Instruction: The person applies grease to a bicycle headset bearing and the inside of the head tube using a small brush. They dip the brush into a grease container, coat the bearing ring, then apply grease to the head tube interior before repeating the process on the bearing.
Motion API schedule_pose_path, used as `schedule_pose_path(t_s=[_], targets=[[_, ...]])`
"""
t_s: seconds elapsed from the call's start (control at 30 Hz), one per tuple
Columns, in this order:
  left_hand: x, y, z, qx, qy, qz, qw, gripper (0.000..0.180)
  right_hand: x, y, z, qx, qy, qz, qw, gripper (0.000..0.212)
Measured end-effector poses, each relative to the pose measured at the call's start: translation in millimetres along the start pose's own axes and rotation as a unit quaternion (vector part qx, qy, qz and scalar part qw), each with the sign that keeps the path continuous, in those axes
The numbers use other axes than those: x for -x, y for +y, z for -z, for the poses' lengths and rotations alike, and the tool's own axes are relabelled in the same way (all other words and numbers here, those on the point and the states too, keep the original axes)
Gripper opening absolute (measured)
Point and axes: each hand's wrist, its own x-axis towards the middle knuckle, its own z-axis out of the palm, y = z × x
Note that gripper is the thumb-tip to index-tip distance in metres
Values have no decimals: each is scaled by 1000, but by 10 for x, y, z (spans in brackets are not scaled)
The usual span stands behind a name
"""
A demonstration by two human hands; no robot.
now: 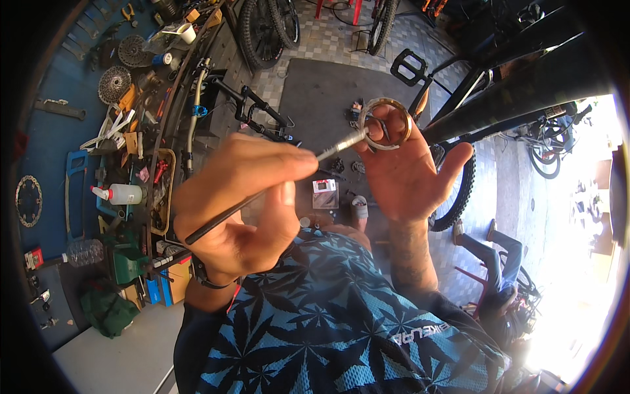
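A thin brush (338, 146) with a dark handle and silvery ferrule is pinched between the thumb and fingers of my left hand (239, 187). The handle slants down to the left, and the pale tip reaches the near left edge of a metal ring (409, 126). My right hand (401, 180) faces palm up and keeps the ring on its bent fingers, with the thumb stretched out to the right. The ring looks brassy on its right side and whitish on its left. Whether the tip touches it, I cannot tell for certain.
To the left, a cluttered bench (72, 164) bears cassettes (114, 85), tools and a spray bottle (125, 194). A bicycle frame (525, 82) with a pedal (408, 67) spans the upper right. A small box (324, 186) lies below my hands. Another person's legs (502, 256) show at right.
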Motion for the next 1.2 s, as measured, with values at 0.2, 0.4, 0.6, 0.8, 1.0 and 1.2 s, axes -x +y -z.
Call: schedule_pose_path(t_s=[0.2,0.4,0.6,0.8,1.0,1.2], targets=[[43,-42,-13,26,13,20,999,24,10,2,10,1,1,-2,1000,107],[57,4,-100,53,105,151,982,17,9,20,54,58,-19,-1,998,110],[-5,51,-157,77,128,211,966,15,41,60,-53,312,28,27,949,93],[-26,98,-148,85,107,205,969,14,29,88,-93,397,36,36,916,91],[-8,75,-71,148,65,180,970,14,35,90,-49,437,26,53,897,90],[-1,-118,-25,122,101,213,964,16,11,56,-38,413,-10,59,909,100]])
